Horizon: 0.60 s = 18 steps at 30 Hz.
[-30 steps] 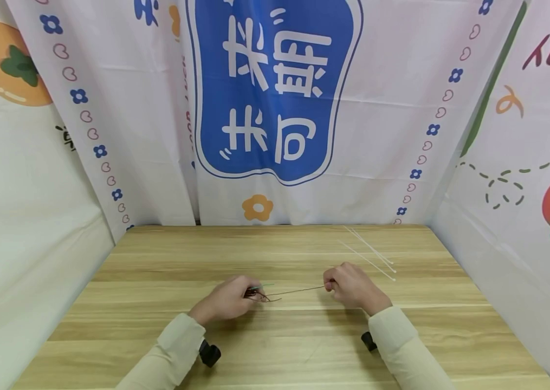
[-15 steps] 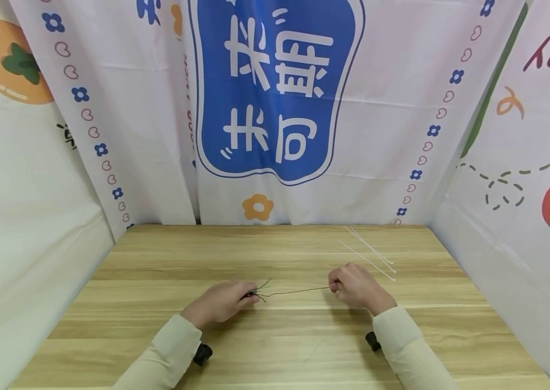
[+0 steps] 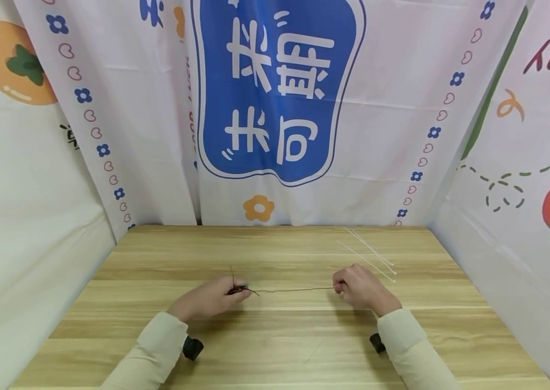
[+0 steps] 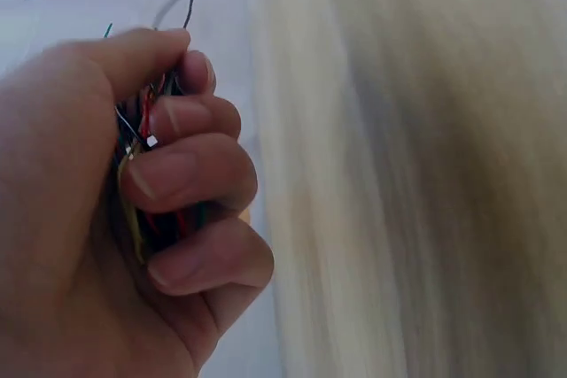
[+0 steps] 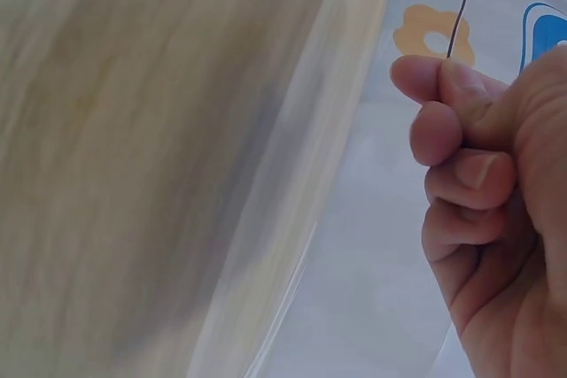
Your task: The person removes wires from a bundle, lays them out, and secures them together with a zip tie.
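My left hand [image 3: 212, 297] curls its fingers round a bundle of thin coloured wires [image 4: 146, 130], with red, yellow and dark strands showing between palm and fingers in the left wrist view. One dark wire [image 3: 294, 290] runs from that bundle across to my right hand [image 3: 364, 290], stretched nearly straight above the table. Thumb and index finger of the right hand pinch its end, seen in the right wrist view as a dark line [image 5: 462, 8]. A few short wire ends stick out by the left fingertips.
Several white zip ties [image 3: 366, 262] lie on the wooden table [image 3: 275, 346] beyond my right hand. Printed white cloth [image 3: 377, 135] hangs behind the table's far edge and on both sides.
My left hand has moved left with the bundle, and my right hand slightly right. More of the dark wire now shows between them.
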Tool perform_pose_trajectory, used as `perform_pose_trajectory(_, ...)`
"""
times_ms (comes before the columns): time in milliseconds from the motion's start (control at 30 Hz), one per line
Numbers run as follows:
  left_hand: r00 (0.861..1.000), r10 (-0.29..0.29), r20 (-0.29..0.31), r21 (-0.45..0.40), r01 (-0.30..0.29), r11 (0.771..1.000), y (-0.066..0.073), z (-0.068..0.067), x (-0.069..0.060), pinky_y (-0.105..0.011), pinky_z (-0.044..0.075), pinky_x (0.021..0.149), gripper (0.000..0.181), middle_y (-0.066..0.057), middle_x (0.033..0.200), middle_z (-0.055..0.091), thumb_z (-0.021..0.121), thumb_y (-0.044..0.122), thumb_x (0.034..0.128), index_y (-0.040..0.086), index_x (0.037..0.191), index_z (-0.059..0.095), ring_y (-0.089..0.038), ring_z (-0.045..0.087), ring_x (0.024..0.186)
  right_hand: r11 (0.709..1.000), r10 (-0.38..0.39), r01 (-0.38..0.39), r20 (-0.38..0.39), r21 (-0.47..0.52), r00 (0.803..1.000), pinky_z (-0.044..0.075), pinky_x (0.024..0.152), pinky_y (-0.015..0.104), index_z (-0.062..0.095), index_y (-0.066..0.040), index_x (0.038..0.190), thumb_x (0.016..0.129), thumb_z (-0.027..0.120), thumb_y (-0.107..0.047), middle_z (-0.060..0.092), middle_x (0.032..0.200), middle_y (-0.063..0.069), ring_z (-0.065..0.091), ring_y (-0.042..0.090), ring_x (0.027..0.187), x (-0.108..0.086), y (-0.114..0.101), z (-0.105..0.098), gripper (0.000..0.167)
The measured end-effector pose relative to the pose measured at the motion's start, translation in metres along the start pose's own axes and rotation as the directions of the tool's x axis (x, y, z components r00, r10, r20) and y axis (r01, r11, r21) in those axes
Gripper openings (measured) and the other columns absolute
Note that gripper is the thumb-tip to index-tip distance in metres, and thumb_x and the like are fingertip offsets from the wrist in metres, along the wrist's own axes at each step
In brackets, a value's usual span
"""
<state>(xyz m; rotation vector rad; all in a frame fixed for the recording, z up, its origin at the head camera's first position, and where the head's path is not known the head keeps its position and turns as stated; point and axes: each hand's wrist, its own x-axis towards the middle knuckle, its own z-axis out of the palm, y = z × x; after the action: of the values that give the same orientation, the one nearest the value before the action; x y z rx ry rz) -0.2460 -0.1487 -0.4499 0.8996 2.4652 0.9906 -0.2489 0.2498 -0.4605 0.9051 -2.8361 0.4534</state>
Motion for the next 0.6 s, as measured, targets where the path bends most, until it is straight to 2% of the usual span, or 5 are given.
perform_pose_trajectory(100,1.0,-0.01,-0.011,-0.085,0.009,0.996,-0.003,-0.005,-0.003,-0.021,0.037,0.057,0.043,0.006,0.071,0.043,0.053,0.036,0.1121,-0.002,0.093,0.063,-0.005,0.036,0.059,1.0,0.014,-0.014,-0.001,0.012,1.0,0.038,0.059,0.021,0.06,-0.019,0.07,0.082,0.057,0.014,0.053,0.065,-0.012,0.042,0.002,0.059,-0.002,0.002,-0.001,0.035)
perform_pose_trajectory(267,0.999,-0.005,-0.043,-0.095,0.001,0.996,-0.01,-0.011,-0.008,-0.025,0.044,0.064,0.038,-0.008,0.085,0.062,0.055,0.034,0.1114,0.001,0.097,0.068,-0.008,0.045,0.068,0.999,0.043,-0.043,-0.01,-0.005,0.999,0.037,0.058,0.02,0.06,-0.018,0.069,0.081,0.057,0.016,0.052,0.064,-0.012,0.041,0.003,0.058,-0.007,0.005,-0.004,0.036)
perform_pose_trajectory(367,0.999,0.001,-0.047,-0.083,-0.005,0.997,-0.014,-0.014,-0.013,-0.027,0.046,0.068,0.037,-0.016,0.093,0.065,0.055,0.032,0.1117,0.001,0.096,0.069,-0.012,0.048,0.073,0.999,0.048,-0.048,-0.011,-0.022,0.999,0.037,0.058,0.02,0.06,-0.018,0.069,0.08,0.057,0.015,0.052,0.064,-0.012,0.042,0.003,0.059,-0.008,0.007,-0.006,0.036)
perform_pose_trajectory(433,0.998,0.004,-0.056,-0.075,-0.008,0.997,-0.016,-0.015,-0.015,-0.028,0.046,0.071,0.035,-0.014,0.1,0.062,0.055,0.031,0.1117,0.003,0.098,0.069,-0.012,0.051,0.079,0.999,0.045,-0.046,-0.009,-0.026,0.999,0.037,0.059,0.02,0.061,-0.018,0.069,0.08,0.057,0.015,0.052,0.065,-0.013,0.042,0.003,0.059,-0.009,0.008,-0.006,0.036)
perform_pose_trajectory(600,0.999,0.01,-0.037,-0.073,-0.013,0.997,-0.018,-0.016,-0.017,-0.024,0.041,0.064,0.037,0.001,0.087,0.052,0.054,0.03,0.1119,0.0,0.093,0.065,-0.007,0.045,0.069,0.999,0.046,-0.047,-0.014,-0.028,0.999,0.038,0.06,0.021,0.061,-0.019,0.069,0.079,0.056,0.016,0.052,0.065,-0.013,0.042,0.002,0.059,-0.01,0.01,-0.008,0.037)
